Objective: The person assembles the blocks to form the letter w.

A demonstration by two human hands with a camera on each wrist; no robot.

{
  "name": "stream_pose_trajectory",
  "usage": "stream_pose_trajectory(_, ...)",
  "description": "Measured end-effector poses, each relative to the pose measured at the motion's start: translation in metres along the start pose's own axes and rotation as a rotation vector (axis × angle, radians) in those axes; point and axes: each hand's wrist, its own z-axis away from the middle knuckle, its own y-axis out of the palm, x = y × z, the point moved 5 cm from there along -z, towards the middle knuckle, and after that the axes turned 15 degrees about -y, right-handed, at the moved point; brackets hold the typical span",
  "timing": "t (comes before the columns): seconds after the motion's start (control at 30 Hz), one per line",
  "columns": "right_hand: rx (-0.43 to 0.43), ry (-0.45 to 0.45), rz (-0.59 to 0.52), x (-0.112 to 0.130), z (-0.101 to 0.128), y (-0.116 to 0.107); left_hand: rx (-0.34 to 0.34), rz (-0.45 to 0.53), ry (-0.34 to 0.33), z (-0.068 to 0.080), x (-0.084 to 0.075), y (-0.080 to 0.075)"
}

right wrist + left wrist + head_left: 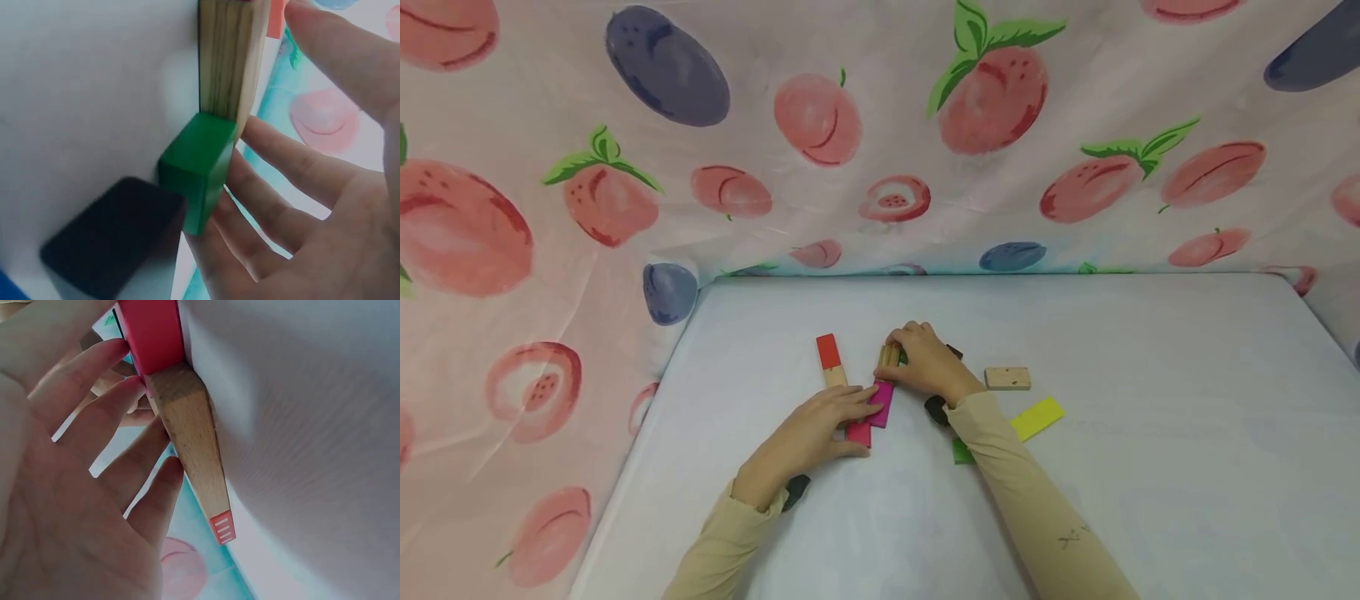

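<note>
My left hand (812,429) spreads over a pink-red block (858,434) and a magenta block (883,408), its thumb by the pink one's near end. In the left wrist view, loosely extended fingers touch the sides of the pink block (153,337) and a wooden block (194,444). My right hand (928,358) reaches around a striped wooden block (889,356) at the magenta block's far end. In the right wrist view its relaxed fingers lie along that wooden block (226,56) and a green block (197,156), thumb apart from them.
A red block (827,352) lies end to end with plain wood left of the hands. Right of them lie a wooden block (1007,379), a yellow block (1037,418) and a green block (962,452). A dark block (112,237) stands beside the green one. Patterned cloth (820,192) hangs behind the white table (1150,467).
</note>
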Motion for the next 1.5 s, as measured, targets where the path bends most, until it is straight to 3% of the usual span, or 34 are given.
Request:
stream_pose_trajectory(0.47,-0.02,-0.027,0.004,-0.008,0.009,-0.013,0.023,0.005,-0.008,-0.003,-0.001,-0.004)
stream_pose_trajectory(0.73,-0.025,-0.05,0.042,-0.009,0.013,-0.021,-0.072,0.075,0.002,-0.011,-0.007,-0.013)
stream_pose_trajectory(1.0,0.005,0.004,0.032,-0.014,0.016,-0.023,-0.135,0.042,-0.03,-0.021,-0.009,-0.014)
stream_pose_trajectory(1.5,0.039,0.087,-0.068,-0.021,0.013,-0.024,-0.136,0.049,-0.033,-0.035,-0.01,-0.009)
